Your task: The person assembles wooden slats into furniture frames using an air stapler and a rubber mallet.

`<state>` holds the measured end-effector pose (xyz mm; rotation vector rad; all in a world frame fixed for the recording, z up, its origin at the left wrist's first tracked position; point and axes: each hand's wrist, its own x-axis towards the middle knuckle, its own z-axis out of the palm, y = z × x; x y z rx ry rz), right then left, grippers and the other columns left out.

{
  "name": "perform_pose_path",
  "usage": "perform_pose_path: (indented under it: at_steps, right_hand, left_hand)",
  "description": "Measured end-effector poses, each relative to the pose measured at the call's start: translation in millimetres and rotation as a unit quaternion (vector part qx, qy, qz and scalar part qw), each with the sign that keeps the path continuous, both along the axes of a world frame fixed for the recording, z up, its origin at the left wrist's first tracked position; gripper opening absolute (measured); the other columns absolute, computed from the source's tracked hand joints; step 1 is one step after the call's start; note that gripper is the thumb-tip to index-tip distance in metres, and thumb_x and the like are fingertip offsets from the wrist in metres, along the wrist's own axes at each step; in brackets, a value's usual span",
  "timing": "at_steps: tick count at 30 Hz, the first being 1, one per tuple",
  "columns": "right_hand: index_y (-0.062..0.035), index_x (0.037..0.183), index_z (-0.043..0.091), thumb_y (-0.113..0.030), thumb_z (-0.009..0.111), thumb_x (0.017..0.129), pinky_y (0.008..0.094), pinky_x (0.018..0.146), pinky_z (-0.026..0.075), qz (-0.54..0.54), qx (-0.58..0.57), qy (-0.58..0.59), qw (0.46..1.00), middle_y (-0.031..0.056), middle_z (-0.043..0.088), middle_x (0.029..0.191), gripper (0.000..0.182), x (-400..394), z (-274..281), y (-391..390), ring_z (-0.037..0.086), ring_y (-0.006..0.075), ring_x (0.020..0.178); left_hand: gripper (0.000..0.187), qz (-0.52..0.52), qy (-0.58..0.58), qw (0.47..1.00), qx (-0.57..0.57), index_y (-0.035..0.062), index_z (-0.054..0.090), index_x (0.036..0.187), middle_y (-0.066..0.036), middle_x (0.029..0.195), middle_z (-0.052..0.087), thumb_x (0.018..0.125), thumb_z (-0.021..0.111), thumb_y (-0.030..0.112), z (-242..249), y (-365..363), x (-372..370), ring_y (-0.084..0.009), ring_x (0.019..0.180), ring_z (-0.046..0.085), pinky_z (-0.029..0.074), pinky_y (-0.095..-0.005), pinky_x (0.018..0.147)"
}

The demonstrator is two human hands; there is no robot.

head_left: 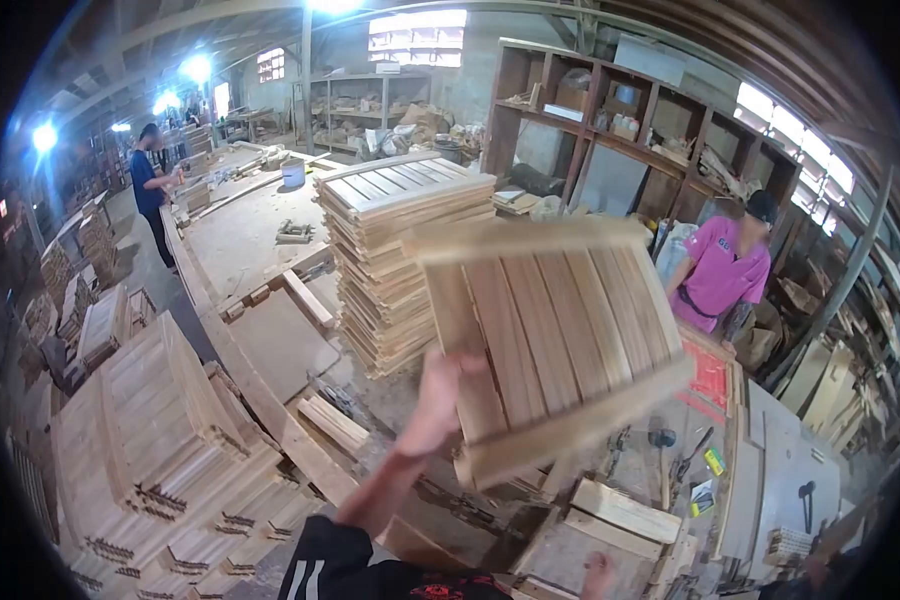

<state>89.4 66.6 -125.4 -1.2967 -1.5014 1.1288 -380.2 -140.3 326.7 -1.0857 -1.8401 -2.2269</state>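
Observation:
A slatted wooden panel (560, 340) is held up in front of me, tilted and slightly blurred. My left hand (445, 395) grips its left edge, the fingers partly hidden at the panel. Low in the view, my right hand (598, 575) is beside a small wooden frame (620, 515) on the workbench; it is small and blurred, and its fingers cannot be made out. Just left of the held panel rises a tall stack of similar panels (385, 260).
Another large panel stack (160, 430) stands at the lower left. A person in a pink shirt (722, 265) is across the bench at the right; a person in dark clothes (150, 190) stands far left. Tools and a white bucket (292, 174) lie on the benches.

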Motion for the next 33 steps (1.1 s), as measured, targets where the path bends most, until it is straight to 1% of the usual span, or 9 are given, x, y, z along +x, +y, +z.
perform_pose_path:
  at_steps: [1,3,7,16,20,22,26,29,33]
  right_hand:
    - [0.0007,0.095,0.065,-0.016,0.062,0.089,0.0281,0.056,0.052,0.051,-0.022,-0.053,0.997,0.0067,0.066,0.078,0.018,-41,19,-26,0.063,0.0140,0.066]
    - [-0.0010,0.096,0.066,-0.018,0.063,0.089,0.0301,0.058,0.054,0.117,-0.139,-0.036,0.983,0.0064,0.067,0.079,0.019,-115,35,-70,0.065,0.0152,0.068]
    - [-0.0013,0.094,0.070,-0.022,0.064,0.087,0.0306,0.062,0.053,0.335,0.017,-0.214,0.918,0.0097,0.070,0.078,0.023,-183,45,-108,0.068,0.0171,0.069]
    - [-0.0020,0.111,0.063,-0.018,0.058,0.092,0.0364,0.071,0.054,0.305,-0.129,-0.182,0.926,0.0128,0.067,0.096,0.025,-233,9,-107,0.065,0.0230,0.082]
    - [-0.0024,0.122,0.058,-0.015,0.055,0.095,0.0384,0.075,0.053,0.275,-0.183,-0.147,0.932,0.0134,0.064,0.108,0.030,-239,-12,-102,0.063,0.0257,0.089]
    - [-0.0027,0.128,0.056,-0.014,0.053,0.097,0.0394,0.077,0.053,0.243,-0.248,-0.061,0.936,0.0137,0.063,0.115,0.033,-224,-47,-102,0.061,0.0270,0.093]
    - [-0.0021,0.119,0.059,-0.015,0.055,0.094,0.0380,0.074,0.054,0.257,-0.198,-0.182,0.928,0.0132,0.065,0.106,0.028,-224,-39,-90,0.063,0.0251,0.088]
    - [-0.0014,0.107,0.065,-0.017,0.058,0.091,0.0361,0.070,0.054,0.292,-0.145,-0.299,0.897,0.0126,0.068,0.094,0.024,-223,-14,-93,0.066,0.0225,0.081]
    - [-0.0005,0.091,0.071,-0.020,0.062,0.086,0.0335,0.065,0.055,0.306,-0.111,-0.367,0.871,0.0118,0.071,0.078,0.022,-226,4,-104,0.069,0.0191,0.071]
  left_hand:
    - [0.029,-0.092,-0.287,0.952,0.060,0.0037,0.060,0.096,-0.007,0.083,0.058,0.074,0.062,0.022,41,-3,-20,-0.0217,0.079,0.061,0.051,-0.0373,0.068]
    - [0.033,-0.124,-0.245,0.957,0.093,0.0025,0.059,0.098,-0.008,0.087,0.059,0.070,0.062,0.021,55,-3,-92,-0.0216,0.080,0.061,0.052,-0.0387,0.065]
    - [0.034,-0.118,-0.270,0.923,0.249,0.0021,0.058,0.101,-0.011,0.087,0.059,0.072,0.061,0.020,128,0,-172,-0.0234,0.080,0.062,0.055,-0.0406,0.068]
    - [0.013,-0.073,-0.223,0.919,0.317,0.0066,0.055,0.087,-0.009,0.077,0.059,0.078,0.056,0.016,171,11,-375,-0.0269,0.068,0.064,0.057,-0.0430,0.067]
    - [0.023,-0.151,-0.198,0.961,0.120,0.0070,0.061,0.084,-0.004,0.053,0.051,0.083,0.058,0.030,128,-4,-519,-0.0224,0.040,0.053,0.050,-0.0349,0.047]
    - [0.034,0.142,-0.148,0.968,-0.143,0.0057,0.064,0.093,-0.007,0.066,0.058,0.084,0.059,0.038,126,-26,-513,-0.0227,0.053,0.059,0.052,-0.0362,0.053]
    - [0.068,0.593,0.035,0.720,-0.360,0.0009,0.058,0.119,-0.023,0.121,0.056,0.081,0.061,0.057,130,-28,-434,-0.0295,0.120,0.053,0.046,-0.0490,0.091]
    - [0.069,0.364,0.282,0.822,-0.334,0.0029,0.056,0.123,-0.022,0.120,0.057,0.081,0.063,0.056,98,-13,-423,-0.0299,0.120,0.052,0.045,-0.0473,0.094]
    - [0.054,0.303,0.425,0.771,-0.365,0.0104,0.061,0.120,-0.011,0.119,0.061,0.081,0.066,0.048,60,10,-407,-0.0274,0.112,0.058,0.046,-0.0436,0.092]
